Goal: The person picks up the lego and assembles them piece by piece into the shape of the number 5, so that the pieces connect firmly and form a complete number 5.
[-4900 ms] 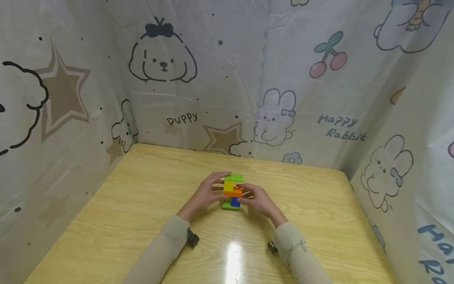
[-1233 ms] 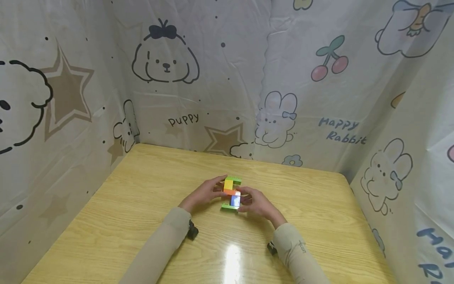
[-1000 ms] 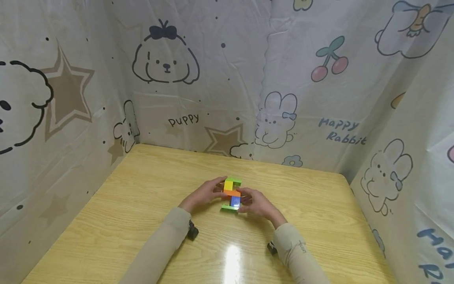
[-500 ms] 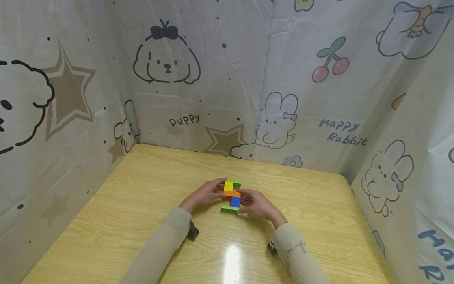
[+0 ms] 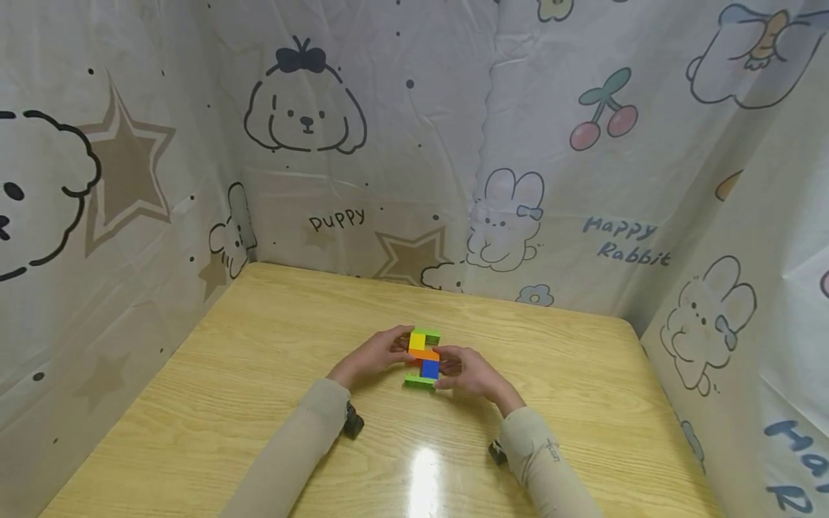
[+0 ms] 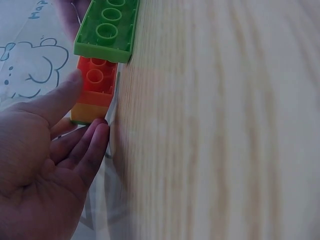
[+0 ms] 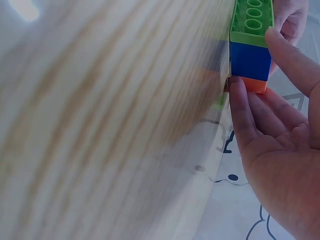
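Observation:
A small toy-brick build lies on its side on the table between both hands. In the head view it runs from a far green brick (image 5: 432, 335) through a yellow brick (image 5: 417, 342), an orange brick (image 5: 424, 355) and a blue brick (image 5: 429, 369) to a near green brick (image 5: 419, 382). My left hand (image 5: 376, 354) holds the yellow and orange part, thumb on the orange brick (image 6: 95, 90). My right hand (image 5: 471, 372) pinches the other end, its thumb at the green brick (image 7: 250, 37) and fingertips by the blue brick (image 7: 250, 60).
The wooden table (image 5: 291, 316) has patterned cloth (image 5: 414, 144) around its back and sides. A small black wrist camera (image 5: 352, 421) sits at the left cuff, another black one (image 5: 497, 452) at the right. Light glares off the table's near part.
About five seconds ago the brick build stood upright with studs on top; now it lies tipped over. Both hands moved with it and closed in. In the last second it has barely shifted.

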### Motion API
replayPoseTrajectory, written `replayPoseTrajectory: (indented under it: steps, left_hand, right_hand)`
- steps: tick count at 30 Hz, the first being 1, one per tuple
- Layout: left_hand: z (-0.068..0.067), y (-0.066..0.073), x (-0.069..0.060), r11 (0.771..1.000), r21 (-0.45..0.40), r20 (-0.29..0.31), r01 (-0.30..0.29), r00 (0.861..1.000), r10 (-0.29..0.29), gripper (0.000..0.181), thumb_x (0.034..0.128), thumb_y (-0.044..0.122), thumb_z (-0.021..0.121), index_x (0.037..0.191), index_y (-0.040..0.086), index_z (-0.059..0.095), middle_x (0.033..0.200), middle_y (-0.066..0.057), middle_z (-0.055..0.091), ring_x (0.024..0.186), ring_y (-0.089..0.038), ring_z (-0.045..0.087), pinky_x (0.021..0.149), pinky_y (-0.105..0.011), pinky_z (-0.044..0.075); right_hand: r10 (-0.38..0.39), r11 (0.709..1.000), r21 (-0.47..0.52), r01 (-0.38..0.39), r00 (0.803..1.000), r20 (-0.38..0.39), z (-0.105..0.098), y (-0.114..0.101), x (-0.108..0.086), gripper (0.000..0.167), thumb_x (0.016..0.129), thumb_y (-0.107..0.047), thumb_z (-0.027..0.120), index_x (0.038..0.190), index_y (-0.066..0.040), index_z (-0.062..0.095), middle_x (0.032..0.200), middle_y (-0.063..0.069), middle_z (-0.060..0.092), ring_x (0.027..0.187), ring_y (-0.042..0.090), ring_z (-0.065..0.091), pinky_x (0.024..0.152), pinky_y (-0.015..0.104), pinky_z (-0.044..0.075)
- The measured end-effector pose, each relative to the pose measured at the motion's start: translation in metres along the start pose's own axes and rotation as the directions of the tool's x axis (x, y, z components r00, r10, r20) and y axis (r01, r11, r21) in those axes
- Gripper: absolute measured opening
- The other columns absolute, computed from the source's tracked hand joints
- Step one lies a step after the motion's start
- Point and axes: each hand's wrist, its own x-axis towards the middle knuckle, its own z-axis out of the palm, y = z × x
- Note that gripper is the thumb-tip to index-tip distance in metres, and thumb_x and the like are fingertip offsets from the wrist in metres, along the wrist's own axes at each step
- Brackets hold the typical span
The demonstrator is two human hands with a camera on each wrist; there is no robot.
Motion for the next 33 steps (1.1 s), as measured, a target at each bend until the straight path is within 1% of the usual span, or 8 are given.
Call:
replayPoseTrajectory:
  steps: [6,11,21,28,33]
  left_hand:
    - [0.0008,-0.0004,0.0000,1.000,0.018,-0.005,0.005,1.000,-0.005,0.066,0.1025,0.026,0.067,0.159,0.008,0.037,0.143,-0.012,0.061,0.128,-0.027,0.061,0.114,-0.046,0.048]
    - [0.0021,0.0003,-0.0008,1.000,0.008,-0.009,0.003,1.000,-0.003,0.065,0.1026,0.025,0.066,0.158,0.007,0.039,0.142,-0.012,0.062,0.128,-0.027,0.061,0.113,-0.047,0.048]
    - [0.0017,-0.0004,-0.0009,1.000,0.008,-0.013,0.021,1.000,-0.021,0.062,0.1025,0.026,0.066,0.157,0.010,0.041,0.141,-0.012,0.062,0.127,-0.027,0.061,0.113,-0.049,0.047]
    - [0.0013,0.0008,0.0004,1.000,0.023,-0.013,-0.002,1.000,0.002,0.061,0.1026,0.024,0.066,0.156,0.008,0.042,0.141,-0.013,0.063,0.126,-0.027,0.062,0.113,-0.048,0.048]
    - [-0.0001,0.0016,0.0003,0.999,0.031,-0.007,-0.021,1.000,0.022,0.060,0.1027,0.022,0.066,0.155,0.006,0.042,0.140,-0.014,0.063,0.125,-0.028,0.063,0.112,-0.048,0.048]
  right_hand:
    - [0.001,1.000,0.014,-0.001,1.000,-0.007,0.0005,0.0010,0.0001,0.068,0.088,-0.013,0.084,0.149,-0.009,0.054,0.139,0.012,0.065,0.124,0.031,0.065,0.109,0.051,0.051]
    - [0.001,1.000,0.013,-0.001,1.000,-0.002,-0.0004,0.0015,-0.0006,0.067,0.089,-0.014,0.083,0.149,-0.010,0.054,0.140,0.011,0.065,0.124,0.031,0.065,0.108,0.051,0.051]
    - [0.003,1.000,0.010,-0.003,1.000,0.006,-0.0010,0.0005,-0.0007,0.066,0.089,-0.015,0.083,0.149,-0.010,0.055,0.139,0.011,0.066,0.123,0.030,0.066,0.108,0.050,0.052]
    - [0.008,1.000,-0.009,-0.008,1.000,-0.011,-0.0012,0.0007,-0.0004,0.066,0.089,-0.015,0.083,0.149,-0.012,0.055,0.139,0.010,0.066,0.123,0.029,0.066,0.108,0.050,0.052]
    - [0.000,1.000,-0.002,0.000,1.000,-0.005,-0.0008,0.0010,-0.0003,0.066,0.090,-0.015,0.083,0.149,-0.010,0.055,0.139,0.011,0.066,0.124,0.030,0.066,0.108,0.051,0.052]
